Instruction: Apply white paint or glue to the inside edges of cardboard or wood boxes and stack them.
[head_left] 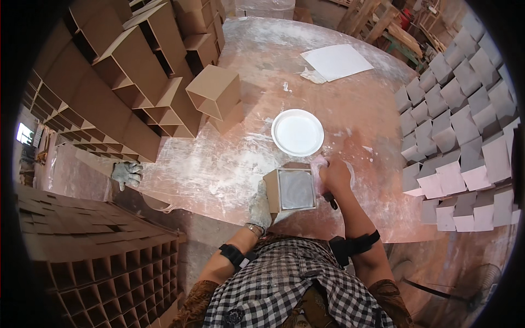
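A small brown board box (pixel 269 191) with a grey, wet-looking top face (pixel 297 189) stands on the table in front of me. In a pale work glove, my left hand (pixel 260 205) grips the box's left side. My right hand (pixel 334 177) is bare and closed on a pale pinkish cloth (pixel 318 165), which it presses against the right side of the box. Below that wrist a small dark object (pixel 331 200) shows, its kind unclear. Just beyond the box sits a round white dish (pixel 297 132) with white matter in it.
Brown boxes (pixel 143 60) are stacked at the left, with one separate box (pixel 214 92) nearby. Grey-coated boxes (pixel 459 139) form a wall at the right. White sheets (pixel 337 62) lie at the back of the smeared table (pixel 246 60). A grey glove (pixel 127 174) rests at the left edge.
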Action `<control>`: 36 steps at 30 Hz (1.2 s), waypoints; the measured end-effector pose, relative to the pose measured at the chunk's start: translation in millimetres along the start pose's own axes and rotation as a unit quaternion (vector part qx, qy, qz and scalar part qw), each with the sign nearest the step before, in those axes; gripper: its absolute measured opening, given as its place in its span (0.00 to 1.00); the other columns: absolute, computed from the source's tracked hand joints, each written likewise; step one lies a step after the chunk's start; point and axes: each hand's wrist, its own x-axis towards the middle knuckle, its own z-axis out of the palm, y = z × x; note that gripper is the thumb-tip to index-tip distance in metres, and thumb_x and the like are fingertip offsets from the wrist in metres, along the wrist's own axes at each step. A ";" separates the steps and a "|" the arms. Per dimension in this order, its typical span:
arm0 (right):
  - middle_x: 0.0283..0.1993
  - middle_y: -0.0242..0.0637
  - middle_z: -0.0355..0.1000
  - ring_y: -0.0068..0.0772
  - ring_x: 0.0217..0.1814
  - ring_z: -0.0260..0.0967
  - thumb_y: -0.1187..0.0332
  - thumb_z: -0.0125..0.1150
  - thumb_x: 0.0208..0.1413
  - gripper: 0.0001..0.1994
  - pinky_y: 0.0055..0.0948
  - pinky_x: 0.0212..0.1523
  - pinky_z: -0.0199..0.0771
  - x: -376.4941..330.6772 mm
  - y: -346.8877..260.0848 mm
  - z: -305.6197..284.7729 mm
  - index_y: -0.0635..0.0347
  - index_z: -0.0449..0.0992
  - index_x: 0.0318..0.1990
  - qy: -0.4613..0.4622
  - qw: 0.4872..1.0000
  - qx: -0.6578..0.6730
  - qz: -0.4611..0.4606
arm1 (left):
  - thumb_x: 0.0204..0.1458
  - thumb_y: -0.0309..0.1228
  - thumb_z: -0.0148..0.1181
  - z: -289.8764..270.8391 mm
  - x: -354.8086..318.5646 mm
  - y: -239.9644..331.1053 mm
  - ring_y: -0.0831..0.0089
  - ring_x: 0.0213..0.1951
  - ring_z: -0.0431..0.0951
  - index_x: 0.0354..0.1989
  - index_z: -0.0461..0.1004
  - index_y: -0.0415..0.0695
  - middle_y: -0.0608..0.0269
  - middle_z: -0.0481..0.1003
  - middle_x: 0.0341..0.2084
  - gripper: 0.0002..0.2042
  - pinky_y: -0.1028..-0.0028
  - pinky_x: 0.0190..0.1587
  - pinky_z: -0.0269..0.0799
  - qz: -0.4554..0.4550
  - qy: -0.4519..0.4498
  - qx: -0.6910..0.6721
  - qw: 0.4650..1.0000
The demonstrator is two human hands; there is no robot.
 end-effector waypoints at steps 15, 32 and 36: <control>0.42 0.42 0.73 0.36 0.39 0.74 0.73 0.51 0.48 0.15 0.32 0.40 0.74 -49.4 -15.7 3.5 0.65 0.75 0.44 -0.201 0.906 0.352 -0.119 | 0.62 0.44 0.40 -9.3 -4.0 13.9 0.65 0.57 0.64 0.64 0.51 0.38 0.53 0.60 0.59 0.27 0.69 0.61 0.57 -0.033 -0.048 -0.667 0.743; 0.36 0.33 0.73 0.23 0.37 0.67 0.75 0.55 0.47 0.12 0.23 0.39 0.68 -58.4 36.3 -6.7 0.66 0.77 0.41 -0.032 0.877 0.477 0.054 | 0.61 0.51 0.41 -48.3 -9.3 56.1 0.70 0.38 0.76 0.51 0.67 0.39 0.59 0.74 0.40 0.25 0.73 0.37 0.76 -0.175 -0.014 -0.834 0.524; 0.32 0.37 0.76 0.29 0.34 0.71 0.73 0.56 0.46 0.13 0.27 0.37 0.70 -29.4 29.7 11.7 0.67 0.77 0.40 -0.053 0.913 0.393 0.096 | 0.62 0.50 0.39 -40.3 -10.9 49.9 0.70 0.40 0.76 0.53 0.65 0.38 0.59 0.74 0.41 0.26 0.73 0.42 0.75 -0.124 -0.035 -0.796 0.591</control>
